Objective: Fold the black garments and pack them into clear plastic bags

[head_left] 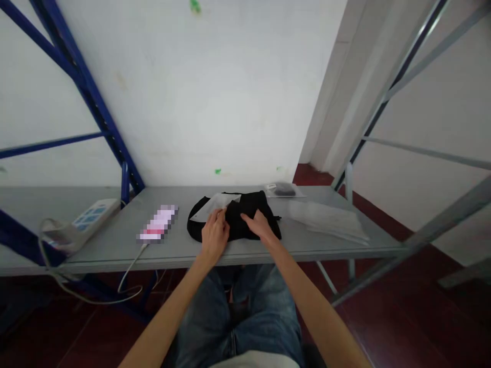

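A black cloth item lies on the grey table in front of me, with a white sheet-like piece on its left part. My left hand rests at the lower edge of the white piece, its fingers bent together over the black cloth; what they hold, if anything, is too small to make out. On the right part of the cloth is my right hand, thumb and fingers apart, touching the black fabric.
A phone with a charging cable lies left, beside a white power strip. Behind the cloth is a clear packet with a dark item. White plastic bags lie right. Blue and grey metal frames flank the table.
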### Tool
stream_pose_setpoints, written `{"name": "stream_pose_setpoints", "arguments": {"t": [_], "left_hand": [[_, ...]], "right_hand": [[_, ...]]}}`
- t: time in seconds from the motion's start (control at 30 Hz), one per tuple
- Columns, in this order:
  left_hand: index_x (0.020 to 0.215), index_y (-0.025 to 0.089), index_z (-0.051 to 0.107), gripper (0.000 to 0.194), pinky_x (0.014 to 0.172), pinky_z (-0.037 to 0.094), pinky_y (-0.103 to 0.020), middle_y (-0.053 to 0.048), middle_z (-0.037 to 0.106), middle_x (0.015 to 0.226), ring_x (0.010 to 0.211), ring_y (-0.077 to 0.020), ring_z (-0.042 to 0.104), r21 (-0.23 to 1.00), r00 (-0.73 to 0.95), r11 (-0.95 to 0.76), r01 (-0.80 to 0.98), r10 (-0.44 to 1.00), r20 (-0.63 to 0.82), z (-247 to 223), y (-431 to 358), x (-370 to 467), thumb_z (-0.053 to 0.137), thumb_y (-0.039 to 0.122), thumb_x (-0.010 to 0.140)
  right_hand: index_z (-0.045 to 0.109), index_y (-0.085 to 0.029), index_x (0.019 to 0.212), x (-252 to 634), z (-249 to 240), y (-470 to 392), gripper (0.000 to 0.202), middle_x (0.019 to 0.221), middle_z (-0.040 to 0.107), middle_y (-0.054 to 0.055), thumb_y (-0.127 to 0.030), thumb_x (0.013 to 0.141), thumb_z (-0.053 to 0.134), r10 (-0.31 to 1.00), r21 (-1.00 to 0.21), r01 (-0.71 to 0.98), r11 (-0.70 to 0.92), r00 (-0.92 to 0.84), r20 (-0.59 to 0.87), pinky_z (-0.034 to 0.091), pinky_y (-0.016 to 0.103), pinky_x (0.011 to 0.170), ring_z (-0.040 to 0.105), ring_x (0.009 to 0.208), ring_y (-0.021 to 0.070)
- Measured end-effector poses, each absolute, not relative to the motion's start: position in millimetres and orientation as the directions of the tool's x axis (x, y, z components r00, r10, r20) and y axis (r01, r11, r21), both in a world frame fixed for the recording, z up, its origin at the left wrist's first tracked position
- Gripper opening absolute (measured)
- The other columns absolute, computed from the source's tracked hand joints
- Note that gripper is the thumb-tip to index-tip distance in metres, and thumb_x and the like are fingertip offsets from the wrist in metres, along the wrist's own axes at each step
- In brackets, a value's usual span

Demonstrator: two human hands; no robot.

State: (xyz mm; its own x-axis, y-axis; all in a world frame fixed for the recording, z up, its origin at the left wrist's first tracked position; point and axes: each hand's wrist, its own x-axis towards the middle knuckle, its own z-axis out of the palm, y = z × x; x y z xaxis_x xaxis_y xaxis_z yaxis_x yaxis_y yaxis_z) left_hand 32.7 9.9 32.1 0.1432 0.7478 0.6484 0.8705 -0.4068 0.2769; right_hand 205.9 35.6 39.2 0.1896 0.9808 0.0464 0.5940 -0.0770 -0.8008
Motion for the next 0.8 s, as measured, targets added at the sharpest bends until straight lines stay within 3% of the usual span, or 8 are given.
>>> {"name": "stream_pose_setpoints", "arguments": {"t": [0.13,0.33,0.47,0.57,0.67,0.8], "left_hand": [[0.144,0.023,0.054,0.055,0.082,0.060,-0.034,-0.012,0.059,0.144,0.107,-0.0251,0.071,0.345,0.102,-0.303,0.889,0.863,0.495,42.3,3.4,28.7,0.054,0.010,0.091],[0.123,0.023,0.063,0.037,0.084,0.058,-0.037,-0.013,0.058,0.145,0.116,-0.0293,0.066,0.268,0.146,-0.278,0.922,0.894,0.424,55.6,1.9,30.3,0.048,0.009,0.093],[0.125,0.020,0.064,0.039,0.088,0.058,-0.040,-0.012,0.069,0.129,0.115,-0.0309,0.066,0.259,0.176,-0.294,0.920,0.900,0.399,51.6,6.0,29.4,0.046,0.008,0.092],[0.134,0.016,0.061,0.045,0.089,0.058,-0.041,-0.014,0.074,0.119,0.115,-0.0320,0.066,0.272,0.155,-0.275,0.922,0.906,0.393,47.0,10.1,27.4,0.046,0.009,0.093],[0.142,0.014,0.058,0.052,0.094,0.057,-0.041,-0.014,0.074,0.124,0.116,-0.0314,0.066,0.273,0.154,-0.297,0.915,0.883,0.443,41.9,14.2,24.7,0.047,0.009,0.092],[0.148,0.018,0.055,0.058,0.103,0.054,-0.042,-0.011,0.070,0.137,0.120,-0.0299,0.065,0.294,0.206,-0.399,0.869,0.831,0.517,34.8,18.0,20.2,0.048,0.008,0.091]], "right_hand": [[0.070,-0.012,0.129,208.2,47.7,40.7,0.052,0.128,0.073,0.019,-0.051,0.095,0.068,0.988,-0.729,0.677,-0.105,0.153,0.000,0.052,0.038,0.103,0.067,0.125,0.0335],[0.069,-0.016,0.131,212.1,49.3,52.4,0.057,0.119,0.076,0.016,-0.052,0.088,0.077,0.980,-0.777,0.599,-0.192,0.164,-0.115,0.061,0.035,0.079,0.074,0.106,0.0315],[0.066,-0.016,0.133,215.4,51.3,59.3,0.063,0.125,0.074,0.016,-0.049,0.081,0.082,0.972,-0.809,0.539,-0.234,0.157,-0.177,0.061,0.029,0.063,0.073,0.103,0.0295],[0.069,-0.017,0.129,218.1,55.8,64.3,0.056,0.127,0.074,0.014,-0.044,0.081,0.082,0.969,-0.817,0.523,-0.245,0.101,-0.226,0.059,0.026,0.057,0.071,0.108,0.0288],[0.073,-0.017,0.120,219.7,57.6,68.6,0.047,0.121,0.076,0.014,-0.044,0.083,0.080,0.970,-0.800,0.555,-0.228,0.059,-0.236,0.060,0.028,0.061,0.072,0.106,0.0299],[0.072,-0.018,0.125,220.2,53.1,69.4,0.055,0.122,0.075,0.015,-0.047,0.079,0.085,0.995,-0.761,0.643,-0.091,0.097,-0.037,0.060,0.035,0.084,0.072,0.113,0.0329]]}}
